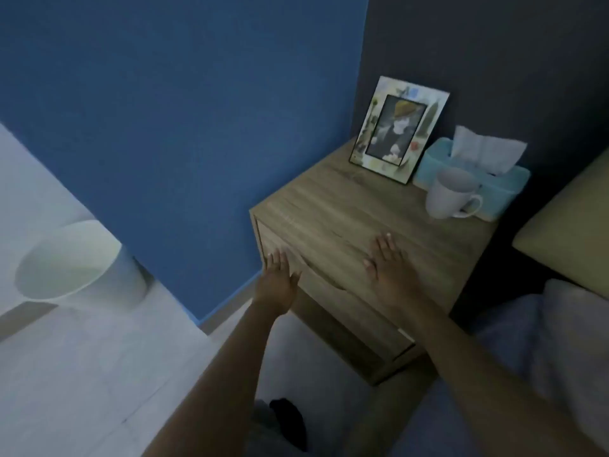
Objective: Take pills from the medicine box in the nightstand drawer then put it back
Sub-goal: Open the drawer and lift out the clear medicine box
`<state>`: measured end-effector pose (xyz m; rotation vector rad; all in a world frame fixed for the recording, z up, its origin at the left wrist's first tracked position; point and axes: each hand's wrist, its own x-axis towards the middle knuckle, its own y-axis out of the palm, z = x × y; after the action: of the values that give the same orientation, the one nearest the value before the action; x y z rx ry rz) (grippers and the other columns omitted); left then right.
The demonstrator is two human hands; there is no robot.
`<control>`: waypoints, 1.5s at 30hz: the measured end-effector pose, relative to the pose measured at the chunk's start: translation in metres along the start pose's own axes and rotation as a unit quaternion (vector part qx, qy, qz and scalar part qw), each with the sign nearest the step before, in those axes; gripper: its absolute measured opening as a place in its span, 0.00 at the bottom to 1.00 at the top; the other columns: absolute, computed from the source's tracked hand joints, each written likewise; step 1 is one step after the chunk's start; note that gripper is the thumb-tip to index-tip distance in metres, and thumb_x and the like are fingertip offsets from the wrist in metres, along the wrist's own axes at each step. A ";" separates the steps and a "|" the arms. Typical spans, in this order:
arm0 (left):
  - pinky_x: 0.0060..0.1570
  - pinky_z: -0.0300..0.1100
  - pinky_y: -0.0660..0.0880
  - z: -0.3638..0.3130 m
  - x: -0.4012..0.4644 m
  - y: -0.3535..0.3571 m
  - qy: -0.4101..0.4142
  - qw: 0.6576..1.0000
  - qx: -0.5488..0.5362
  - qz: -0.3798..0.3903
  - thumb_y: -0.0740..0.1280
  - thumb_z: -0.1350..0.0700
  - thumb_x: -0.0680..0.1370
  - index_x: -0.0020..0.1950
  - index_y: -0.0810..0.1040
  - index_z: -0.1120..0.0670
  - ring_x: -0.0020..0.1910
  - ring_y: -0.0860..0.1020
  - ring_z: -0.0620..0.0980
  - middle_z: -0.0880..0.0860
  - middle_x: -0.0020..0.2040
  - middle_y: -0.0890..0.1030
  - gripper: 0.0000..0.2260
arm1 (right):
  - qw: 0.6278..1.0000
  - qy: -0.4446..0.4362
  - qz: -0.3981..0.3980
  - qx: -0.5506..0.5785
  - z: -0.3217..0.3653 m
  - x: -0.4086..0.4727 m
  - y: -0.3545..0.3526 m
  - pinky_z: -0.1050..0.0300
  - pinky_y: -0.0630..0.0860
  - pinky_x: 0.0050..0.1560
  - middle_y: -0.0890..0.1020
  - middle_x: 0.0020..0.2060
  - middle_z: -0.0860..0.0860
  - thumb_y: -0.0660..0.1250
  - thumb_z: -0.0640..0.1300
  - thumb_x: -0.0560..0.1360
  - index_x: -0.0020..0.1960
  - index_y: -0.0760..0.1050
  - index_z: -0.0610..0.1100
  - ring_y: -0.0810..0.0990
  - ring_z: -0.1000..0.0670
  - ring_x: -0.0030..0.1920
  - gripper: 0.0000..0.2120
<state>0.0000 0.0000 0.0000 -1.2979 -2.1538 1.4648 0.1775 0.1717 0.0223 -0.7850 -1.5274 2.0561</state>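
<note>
Hands flat, fingers spread, empty: left hand (276, 285) against closed wood-grain drawer (329, 291), right hand (390, 270) on boxy nightstand (346, 206) top, centre frame.

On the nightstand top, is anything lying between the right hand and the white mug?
No. In the head view, only bare wood-grain nightstand top separates the open right hand from the white ceramic mug; the closed drawer front sits below.
</note>
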 end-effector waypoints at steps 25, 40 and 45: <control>0.71 0.51 0.62 -0.016 -0.026 0.048 -0.141 0.880 -0.442 -0.102 0.53 0.54 0.82 0.78 0.46 0.53 0.73 0.64 0.59 0.59 0.76 0.61 0.26 | 0.998 -0.020 -0.058 -0.004 -0.014 0.011 0.016 0.51 0.42 0.77 0.51 0.80 0.49 0.42 0.53 0.83 0.80 0.47 0.44 0.45 0.50 0.80 0.28; 0.67 0.43 0.62 0.040 -0.087 0.044 -0.138 0.878 -0.435 -0.147 0.54 0.56 0.83 0.78 0.48 0.52 0.74 0.64 0.57 0.55 0.77 0.62 0.26 | 0.998 -0.009 -0.056 -0.010 -0.013 0.013 0.015 0.45 0.46 0.79 0.53 0.80 0.46 0.44 0.51 0.83 0.80 0.48 0.41 0.48 0.47 0.80 0.27; 0.70 0.41 0.62 0.035 -0.086 0.007 -0.091 0.869 -0.348 -0.340 0.59 0.48 0.80 0.77 0.59 0.51 0.71 0.64 0.43 0.51 0.75 0.66 0.26 | 0.976 0.051 -0.156 0.141 0.030 -0.029 0.001 0.46 0.56 0.77 0.58 0.78 0.41 0.49 0.50 0.83 0.78 0.56 0.38 0.54 0.45 0.79 0.26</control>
<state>0.0320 -0.0871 0.0004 -0.3941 -2.9673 0.5464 0.1781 0.1313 0.0328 -0.4986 -1.1828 1.9064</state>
